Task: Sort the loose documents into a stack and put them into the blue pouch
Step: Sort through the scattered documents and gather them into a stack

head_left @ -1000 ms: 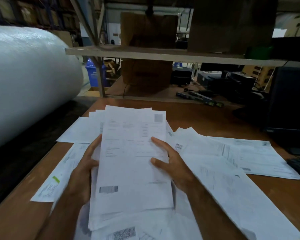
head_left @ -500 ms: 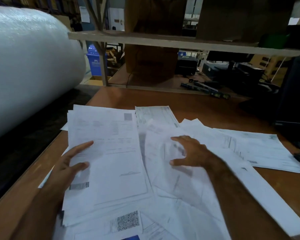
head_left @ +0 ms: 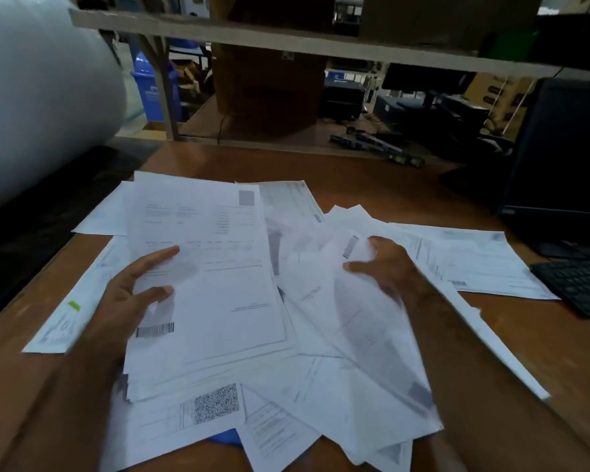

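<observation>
Wooden desk (head_left: 372,172): left hand (head_left: 123,301) holds flat paper stack (head_left: 201,284)

A single view, from a wide-angle camera worn on the person's head, looks forward and steeply down at the worktop (head_left: 372,172) from close above. Both forearms enter from the bottom edge, so the left hand (head_left: 126,294) and right hand (head_left: 389,267) sit near mid-frame, close to the lens. Beyond the fingers (head_left: 164,253) the view reaches a shelf (head_left: 286,42) along the top edge. Straight lines bow toward the frame's edges. No second view shares the scene.
</observation>
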A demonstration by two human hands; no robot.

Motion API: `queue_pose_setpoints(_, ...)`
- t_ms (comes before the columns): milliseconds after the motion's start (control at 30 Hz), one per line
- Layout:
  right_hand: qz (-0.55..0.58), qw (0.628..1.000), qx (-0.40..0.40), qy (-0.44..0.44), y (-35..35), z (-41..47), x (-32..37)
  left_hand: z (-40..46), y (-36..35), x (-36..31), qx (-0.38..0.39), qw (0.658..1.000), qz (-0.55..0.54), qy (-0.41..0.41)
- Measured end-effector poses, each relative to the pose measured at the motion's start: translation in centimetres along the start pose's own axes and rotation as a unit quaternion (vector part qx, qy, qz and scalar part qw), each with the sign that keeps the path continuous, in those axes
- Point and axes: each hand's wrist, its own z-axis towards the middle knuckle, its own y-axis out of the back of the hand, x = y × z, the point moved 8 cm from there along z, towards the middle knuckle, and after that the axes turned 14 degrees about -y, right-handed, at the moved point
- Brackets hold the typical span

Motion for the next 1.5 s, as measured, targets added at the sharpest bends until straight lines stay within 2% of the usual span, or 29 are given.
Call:
queue_pose_setpoints(67,0.072,0.997,-0.01,-0.008,1.8,0.2,-0.9,-0.1,0.1,0.0,-0.007,1.0,0.003,0.001)
queue_pose_setpoints(133,0.058,0.998,0.009,0.026,3.0,0.2,-0.6,-0.3,0.2,0.1,-0.007,1.0,0.012,-0.005)
queue_pose_setpoints(233,-0.068,0.985,0.055,0.147,3.4,-0.1,2.2,-0.6,0.5,0.6,-0.023,1.0,0.002,-0.003)
queue_pose_setpoints(367,-0.305,0.924,0.053,0.225,0.1,-2.0,5.8,-0.5,0.9,1.6,-0.003,1.0,0.021,-0.009)
queue_pose_setpoints(433,-0.332,0.901,0.035,0.278,-2.6,-5.2,7.1,-0.3,0.9,1.6,0.003,1.0,0.029,-0.008)
queue_pose_setpoints(500,-0.3,0.896,0.016,0.326,-5.3,-8.9,7.3,-0.2,0.7,1.4,-0.003,1.0,0.022,-0.005)
queue_pose_setpoints(533,-0.285,0.905,0.009,0.317,-6.4,-10.4,6.8,-0.1,0.5,1.1,-0.004,1.0,0.022,-0.011)
queue_pose_setpoints(600,-0.266,0.941,0.012,0.209,-7.8,-10.4,4.2,-0.1,0.2,0.6,-0.003,1.0,0.023,-0.018)
queue_pose_setpoints(667,-0.262,0.958,0.041,0.11,-8.7,-9.8,1.5,-0.1,0.2,0.4,-0.011,1.0,0.017,-0.019)
queue_pose_setpoints(733,-0.273,0.952,0.066,0.118,-9.0,-10.2,0.2,-0.2,0.2,0.3,-0.018,1.0,0.012,-0.014)
queue_pose_setpoints(833,-0.221,0.953,0.118,0.169,-7.9,-10.3,-0.2,-0.2,0.4,0.6,-0.025,1.0,-0.004,-0.004)
queue_pose_setpoints(900,-0.189,0.965,0.078,0.166,-5.8,-9.1,-0.4,-0.2,0.3,0.9,-0.025,1.0,-0.012,-0.001)
queue_pose_setpoints(967,-0.179,0.98,-0.026,0.085,-2.6,-7.1,-1.4,-0.2,0.3,0.9,-0.026,0.999,-0.019,0.002)
queue_pose_setpoints(1000,-0.186,0.981,-0.053,0.028,-1.4,-6.4,-2.1,-0.2,0.3,0.9,-0.028,0.999,-0.017,0.001)
queue_pose_setpoints(1033,-0.2,0.978,-0.056,-0.018,-0.9,-5.6,-2.9,-0.2,0.3,0.8,-0.029,0.999,-0.013,0.001)
queue_pose_setpoints(1100,-0.216,0.974,-0.041,-0.045,-0.8,-4.7,-3.3,-0.1,0.1,0.8,-0.03,0.999,-0.015,-0.001)
queue_pose_setpoints(1200,-0.128,0.991,-0.027,-0.025,-0.6,-3.7,-2.3,0.3,-0.2,0.5,-0.028,0.999,-0.02,-0.002)
queue_pose_setpoints(1300,0.021,0.998,-0.034,0.045,0.8,-3.3,-1.6,0.2,-0.8,-0.1,-0.023,0.999,-0.027,-0.006)
queue_pose_setpoints(1400,0.17,0.978,-0.051,0.105,4.1,-3.7,-0.9,0.3,-0.8,0.1,-0.023,0.999,-0.03,0.001)
queue_pose_setpoints(1500,0.287,0.951,-0.039,0.105,7.0,-3.7,-0.2,0.3,-0.9,0.5,-0.019,1.0,-0.02,0.011)
